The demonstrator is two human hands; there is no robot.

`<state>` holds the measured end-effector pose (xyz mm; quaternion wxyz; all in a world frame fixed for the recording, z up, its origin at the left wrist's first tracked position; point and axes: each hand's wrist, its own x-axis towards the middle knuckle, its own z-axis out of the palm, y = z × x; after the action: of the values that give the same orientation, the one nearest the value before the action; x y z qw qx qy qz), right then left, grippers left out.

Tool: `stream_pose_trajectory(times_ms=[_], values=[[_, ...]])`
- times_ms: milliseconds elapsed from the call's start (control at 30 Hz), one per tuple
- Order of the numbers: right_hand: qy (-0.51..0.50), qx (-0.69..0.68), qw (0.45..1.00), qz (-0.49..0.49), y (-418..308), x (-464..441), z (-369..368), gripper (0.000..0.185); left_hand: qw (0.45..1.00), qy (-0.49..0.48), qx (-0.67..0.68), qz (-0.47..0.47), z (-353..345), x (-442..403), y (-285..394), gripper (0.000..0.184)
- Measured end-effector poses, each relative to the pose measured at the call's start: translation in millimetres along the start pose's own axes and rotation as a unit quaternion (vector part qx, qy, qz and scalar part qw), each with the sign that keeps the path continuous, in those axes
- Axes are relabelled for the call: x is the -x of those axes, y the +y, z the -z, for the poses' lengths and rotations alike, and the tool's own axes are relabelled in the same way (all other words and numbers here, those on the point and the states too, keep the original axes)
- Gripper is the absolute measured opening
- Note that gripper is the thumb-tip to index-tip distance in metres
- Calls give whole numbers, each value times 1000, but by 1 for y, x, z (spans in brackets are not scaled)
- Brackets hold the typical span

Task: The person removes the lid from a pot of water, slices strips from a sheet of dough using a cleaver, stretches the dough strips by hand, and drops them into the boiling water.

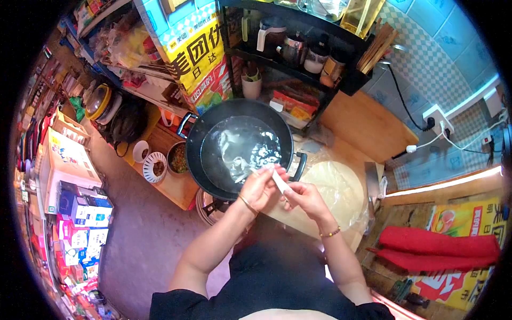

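Right hand: fingertips pinching white strip | Left hand: fingers partly curled against strip; whether gripping, cannot tell | Strip: between hands, at near rim of black two-handled wok containing liquid

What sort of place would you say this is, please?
Probably a cooking corner inside a small shop: a wide black pan and a bowl of food suggest cooking, while stacked boxed goods at the left suggest a shop.
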<state>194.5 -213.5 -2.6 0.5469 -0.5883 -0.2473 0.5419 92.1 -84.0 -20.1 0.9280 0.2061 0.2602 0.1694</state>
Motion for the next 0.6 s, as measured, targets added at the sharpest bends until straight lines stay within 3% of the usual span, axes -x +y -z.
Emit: stream_pose_trajectory(times_ms=[67,367,433,467,533,600], values=[[12,42,999,-2,4,2,3,22,999,33,-1,-12,-3,0,13,21],[-5,-47,999,-17,-6,13,6,19,991,60,-55,-111,4,-2,40,26],[-1,-100,995,-25,-3,11,2,19,998,3,55,-28,4,-3,29,33],[-1,-100,995,-25,-3,9,-2,19,994,-16,54,93,8,-2,23,38],[0,-83,997,-5,-4,4,-8,18,986,-73,36,148,12,2,4,36],[9,-57,998,11,0,2,-11,18,998,2,39,54,5,5,5,27]])
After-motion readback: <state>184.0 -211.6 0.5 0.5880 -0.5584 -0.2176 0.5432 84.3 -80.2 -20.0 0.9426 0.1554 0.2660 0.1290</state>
